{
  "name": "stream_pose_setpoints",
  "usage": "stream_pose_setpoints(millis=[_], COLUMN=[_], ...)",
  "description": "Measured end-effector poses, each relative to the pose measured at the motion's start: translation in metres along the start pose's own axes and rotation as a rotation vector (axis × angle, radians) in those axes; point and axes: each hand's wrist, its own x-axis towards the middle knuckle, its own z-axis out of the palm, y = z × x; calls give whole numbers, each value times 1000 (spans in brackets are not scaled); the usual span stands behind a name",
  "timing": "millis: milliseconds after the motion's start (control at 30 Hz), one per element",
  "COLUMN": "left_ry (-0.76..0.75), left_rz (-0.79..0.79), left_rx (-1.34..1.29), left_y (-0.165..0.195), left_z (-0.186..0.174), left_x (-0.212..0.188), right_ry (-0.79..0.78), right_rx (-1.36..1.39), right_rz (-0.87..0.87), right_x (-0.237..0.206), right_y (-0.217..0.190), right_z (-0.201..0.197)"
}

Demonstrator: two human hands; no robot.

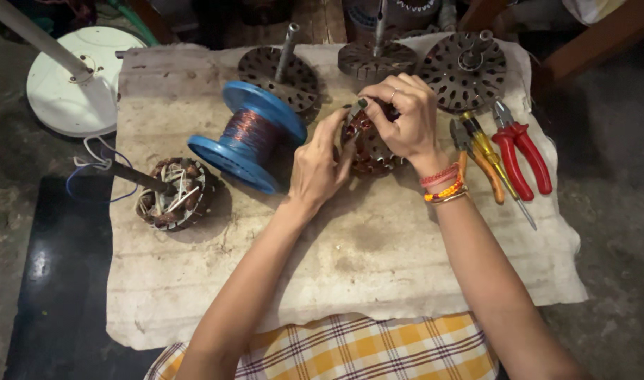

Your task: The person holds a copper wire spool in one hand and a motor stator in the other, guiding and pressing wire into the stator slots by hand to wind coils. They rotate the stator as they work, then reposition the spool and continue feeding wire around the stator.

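Dim workshop floor all around, grey and gritty, with a low tabletop [195, 295] covered by a stained off-white cloth sitting in the middle of it. Both hands are working on a wound motor stator [370, 149] lying near the centre of the cloth. Left hand [320, 165] is pressing against its left edge, fingers curled narrow around the rim, while the right hand [403, 116] is coming over the top, its grip pinched tight on the upper part of the stator, so the piece is sitting right between the two palms. Just left of it a blue spool of copper wire [248, 135] is lying on its side. Another wound stator [174, 193] is resting further left. Three bare rotor cores with shafts [465, 70] are lining the far edge, and red pliers [522, 151] plus a screwdriver [492, 158] are sitting to the right.
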Motion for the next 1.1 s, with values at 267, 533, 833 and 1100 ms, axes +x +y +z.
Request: stream_pose_setpoints(millis=[267,533,833,1100], left_ry=[25,82,168,92], left_rz=[-115,-65,-113,-204], left_rx=[26,65,52,186], left_y=[-3,-5,-5,-15], left_z=[3,1,2,9], left_x=[0,0,0,-5], right_ry=[-14,-27,-24,-16], right_rx=[-35,-12,13,16], right_rz=[-4,-33,5,39], right_x=[-1,-1,-1,-1], right_y=[4,6,9,8], right_z=[2,0,4,4])
